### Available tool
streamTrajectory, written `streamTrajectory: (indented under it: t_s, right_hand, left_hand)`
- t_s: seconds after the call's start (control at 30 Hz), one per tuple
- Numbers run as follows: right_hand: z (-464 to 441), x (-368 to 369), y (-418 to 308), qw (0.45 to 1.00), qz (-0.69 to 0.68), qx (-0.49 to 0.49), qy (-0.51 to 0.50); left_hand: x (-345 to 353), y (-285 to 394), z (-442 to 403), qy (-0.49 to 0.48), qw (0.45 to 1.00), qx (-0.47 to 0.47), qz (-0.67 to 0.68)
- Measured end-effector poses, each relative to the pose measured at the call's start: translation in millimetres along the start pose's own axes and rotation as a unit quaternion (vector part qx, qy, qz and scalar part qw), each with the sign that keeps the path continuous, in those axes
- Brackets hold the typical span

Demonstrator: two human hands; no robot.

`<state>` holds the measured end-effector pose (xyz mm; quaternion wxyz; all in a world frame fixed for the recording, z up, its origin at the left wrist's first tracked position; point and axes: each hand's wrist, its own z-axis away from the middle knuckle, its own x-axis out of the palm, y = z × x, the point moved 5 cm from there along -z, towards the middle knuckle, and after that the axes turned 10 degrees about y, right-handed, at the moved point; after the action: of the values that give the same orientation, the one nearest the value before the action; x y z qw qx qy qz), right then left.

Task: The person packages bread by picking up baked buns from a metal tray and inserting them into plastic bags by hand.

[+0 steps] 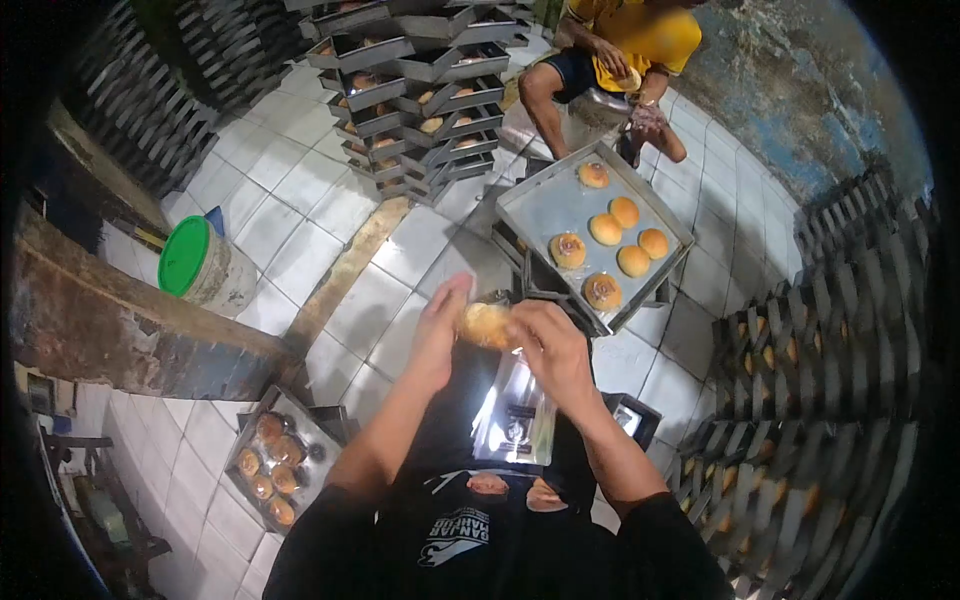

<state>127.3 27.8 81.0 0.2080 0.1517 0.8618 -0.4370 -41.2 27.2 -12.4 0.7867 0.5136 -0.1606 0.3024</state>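
Note:
Between my two hands is a golden bun (484,325), slightly blurred. My right hand (552,345) grips its right side with bent fingers. My left hand (442,325) is at its left side, fingers pointing up and smeared by motion. Below the bun, clear plastic bags (515,415) lie on my lap. Ahead to the right, a square metal tray (540,208) holds several round buns, some with a dark topping (602,291) and some plain (624,211).
Another tray (238,482) with several buns is at lower left. A bucket with a green lid (185,256) stands left. Stacked trays (400,130) rise ahead, more at right (800,370). Across the tray sits a co-worker (640,45) holding a bun.

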Motion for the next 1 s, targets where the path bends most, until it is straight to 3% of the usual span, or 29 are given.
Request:
streamTrajectory:
  t_s: [0.03,0.13,0.17,0.23,0.3,0.33,0.4,0.5,0.6,0.67,0.73,0.77,0.8,0.87,0.9,0.93,1.0]
  right_hand:
    - [-2.0,2.5,23.3,0.989,-0.055,0.134,-0.006]
    - [-14.6,1.8,48.1,0.976,0.093,0.194,-0.019]
    - [-22.6,0.8,36.8,0.993,0.076,0.089,0.023]
    - [-30.6,0.2,21.6,0.997,0.057,0.013,0.043]
    - [-38.1,1.4,23.3,0.992,0.044,-0.087,0.084]
    - [-38.7,-0.2,48.7,0.995,-0.029,0.064,0.072]
    - [-39.8,6.3,84.7,0.92,-0.18,0.344,0.052]
    - [-19.9,14.3,86.6,0.909,-0.244,0.338,-0.001]
    - [-11.8,14.0,99.0,0.893,-0.279,0.355,-0.006]
    - [-14.1,12.2,99.8,0.881,-0.299,0.365,0.007]
    - [-16.2,6.3,93.6,0.915,-0.238,0.322,0.04]
    - [-19.5,3.7,89.9,0.929,-0.207,0.3,0.06]
    - [-34.7,-7.4,67.0,0.967,-0.142,0.189,0.096]
    - [-46.2,-30.4,14.5,0.986,-0.001,-0.03,0.162]
    - [-48.5,-28.9,27.1,0.991,0.028,0.045,0.125]
    - [-44.1,-18.0,69.1,0.97,-0.017,0.221,0.101]
    - [-42.9,-16.1,82.1,0.926,-0.18,0.331,0.04]
  left_hand:
    - [2.3,7.5,-6.3,-0.008,0.998,0.049,-0.035]
    - [20.6,22.8,3.1,0.053,0.961,0.177,-0.207]
    - [25.6,32.2,0.4,0.07,0.922,0.312,-0.218]
    - [20.6,36.4,-7.4,0.096,0.893,0.335,-0.285]
    - [22.1,43.9,-8.7,0.129,0.891,0.313,-0.302]
    - [20.7,46.3,-13.0,0.15,0.904,0.276,-0.289]
    - [10.5,40.3,-18.6,0.157,0.931,0.231,-0.233]
    - [8.3,29.3,-16.4,0.13,0.969,0.171,-0.125]
    - [5.9,11.2,-41.7,0.118,0.944,0.251,-0.177]
    - [13.0,1.1,-42.1,0.129,0.967,0.183,-0.124]
    - [26.9,1.4,-40.4,0.128,0.981,0.121,-0.076]
    - [28.7,6.8,-38.4,0.122,0.976,0.162,-0.074]
    - [33.7,16.5,-31.8,0.125,0.976,0.167,-0.063]
    - [39.5,30.4,-13.8,0.134,0.976,0.166,-0.047]
    - [36.3,35.1,-13.3,0.145,0.963,0.212,-0.086]
    - [33.6,42.5,-17.0,0.152,0.945,0.26,-0.124]
    - [20.8,48.3,-15.0,0.16,0.918,0.309,-0.191]
